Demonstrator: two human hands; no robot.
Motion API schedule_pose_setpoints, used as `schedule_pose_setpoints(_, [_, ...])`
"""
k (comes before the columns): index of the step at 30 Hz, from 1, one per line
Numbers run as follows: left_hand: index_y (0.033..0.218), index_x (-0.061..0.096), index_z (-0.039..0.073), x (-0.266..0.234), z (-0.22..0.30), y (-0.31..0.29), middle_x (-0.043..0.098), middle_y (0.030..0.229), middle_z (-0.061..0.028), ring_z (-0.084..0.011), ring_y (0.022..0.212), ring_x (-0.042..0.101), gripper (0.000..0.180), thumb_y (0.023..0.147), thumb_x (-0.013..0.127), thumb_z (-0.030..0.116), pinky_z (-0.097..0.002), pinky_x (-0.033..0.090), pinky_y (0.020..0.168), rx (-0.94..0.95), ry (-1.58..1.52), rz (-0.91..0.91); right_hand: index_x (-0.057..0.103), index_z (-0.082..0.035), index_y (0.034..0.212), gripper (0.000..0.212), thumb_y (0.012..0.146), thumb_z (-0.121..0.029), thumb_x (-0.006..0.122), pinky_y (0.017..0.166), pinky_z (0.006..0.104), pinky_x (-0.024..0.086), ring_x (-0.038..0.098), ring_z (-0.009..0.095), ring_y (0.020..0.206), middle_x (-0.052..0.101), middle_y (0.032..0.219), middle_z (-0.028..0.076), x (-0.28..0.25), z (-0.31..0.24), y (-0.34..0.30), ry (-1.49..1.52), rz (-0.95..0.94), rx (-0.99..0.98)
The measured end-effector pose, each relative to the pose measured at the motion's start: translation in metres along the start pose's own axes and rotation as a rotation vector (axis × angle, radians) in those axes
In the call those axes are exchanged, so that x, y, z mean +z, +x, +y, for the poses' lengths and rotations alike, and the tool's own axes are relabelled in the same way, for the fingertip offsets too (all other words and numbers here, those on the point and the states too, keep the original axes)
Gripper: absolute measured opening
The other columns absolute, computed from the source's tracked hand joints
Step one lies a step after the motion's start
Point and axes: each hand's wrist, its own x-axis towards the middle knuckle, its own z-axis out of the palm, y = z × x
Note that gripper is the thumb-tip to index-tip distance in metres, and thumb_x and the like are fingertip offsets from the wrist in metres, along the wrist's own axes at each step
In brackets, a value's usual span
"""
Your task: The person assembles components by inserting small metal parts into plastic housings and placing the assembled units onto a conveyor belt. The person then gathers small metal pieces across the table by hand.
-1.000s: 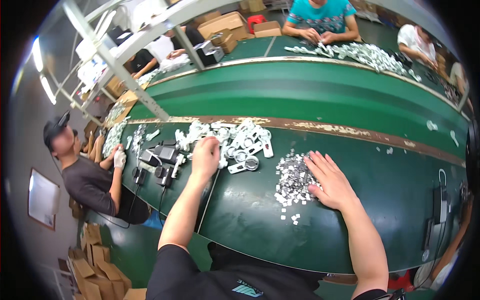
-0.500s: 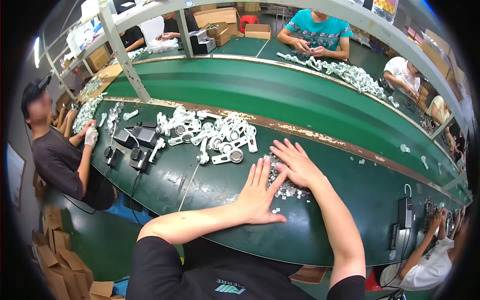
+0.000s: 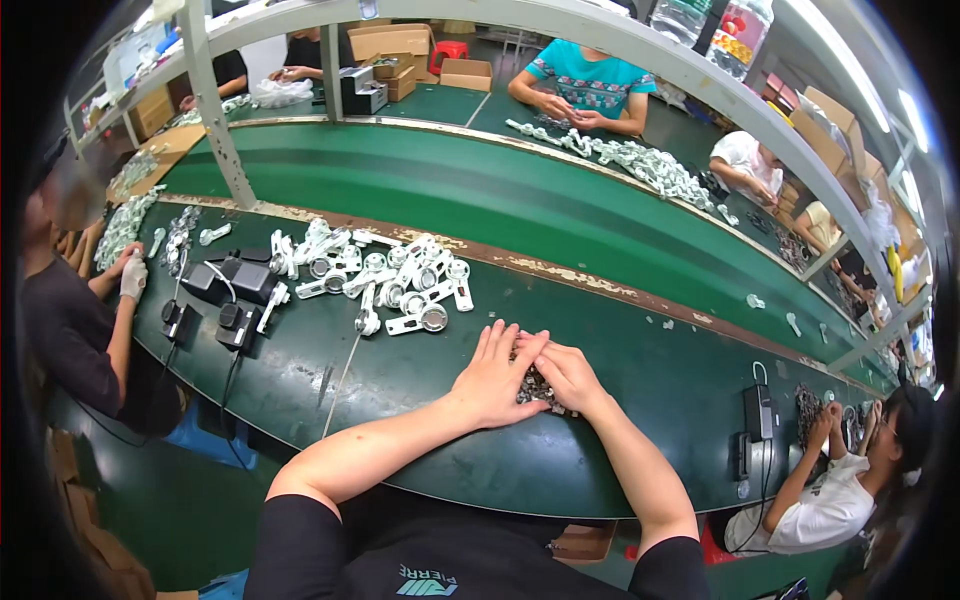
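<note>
A heap of small metal pieces (image 3: 536, 390) lies on the green tabletop, hemmed in between my two hands. My left hand (image 3: 492, 382) rests along its left side, fingers stretched forward and thumb held out near the heap's front edge. From the right, my right hand (image 3: 568, 376) curves around the far and right sides, its fingers extended and their tips meeting those of my left hand. Neither hand grips anything; both cup the heap and partly hide it. Beyond them to the left is a pile of white plastic parts with round ends (image 3: 410, 275).
Black power adapters (image 3: 238, 325) with cables sit left on the bench. A black device with a hook-shaped wire (image 3: 760, 410) stands at right. Past the bench edge runs a green conveyor belt (image 3: 450, 190). Co-workers sit left, right and across, including a person in a turquoise shirt (image 3: 592, 82).
Both hands have drawn together, and the spread metal pieces are now a tighter heap between them. The right hand moved nearer and left. The view has shifted, so the scene sits further left.
</note>
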Motion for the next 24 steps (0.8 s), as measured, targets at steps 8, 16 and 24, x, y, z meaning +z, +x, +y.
schedule_pose_setpoints(8, [0.149, 0.024, 0.008, -0.016, -0.028, 0.007, 0.017, 0.147, -0.0399, -0.0541, 0.14, 0.016, 0.095, 0.08, 0.065, 0.059, -0.0573, 0.013, 0.116, -0.075, 0.024, 0.067, 0.067, 0.008, 0.099, 0.038, 0.098, -0.018, 0.039, 0.11, 0.0421, 0.034, 0.054, 0.032, 0.123, 0.066, 0.114, 0.02, -0.021, 0.013, -0.009, 0.599, 0.41, 0.205])
schedule_pose_setpoints(16, [0.138, 0.04, 0.0, 0.001, 0.007, 0.033, 0.038, 0.136, -0.0342, -0.0487, 0.129, 0.034, 0.076, 0.079, 0.068, 0.039, -0.0572, 0.024, 0.109, 0.054, -0.019, 0.024, 0.063, -0.003, 0.104, 0.022, 0.09, -0.015, 0.052, 0.096, 0.0431, 0.044, 0.057, 0.036, 0.104, 0.063, 0.107, 0.015, -0.006, 0.007, -0.031, -0.483, 0.26, 0.154])
schedule_pose_setpoints(24, [0.148, 0.024, -0.003, -0.016, -0.003, -0.006, 0.031, 0.15, -0.0248, -0.0333, 0.142, 0.029, 0.067, 0.093, 0.056, 0.02, -0.0402, 0.02, 0.117, -0.078, -0.46, -0.055, 0.06, 0.006, 0.104, 0.035, 0.102, -0.026, 0.046, 0.088, 0.0367, 0.048, 0.063, 0.028, 0.097, 0.065, 0.1, 0.015, 0.005, -0.017, 0.001, 0.094, 0.379, 0.075])
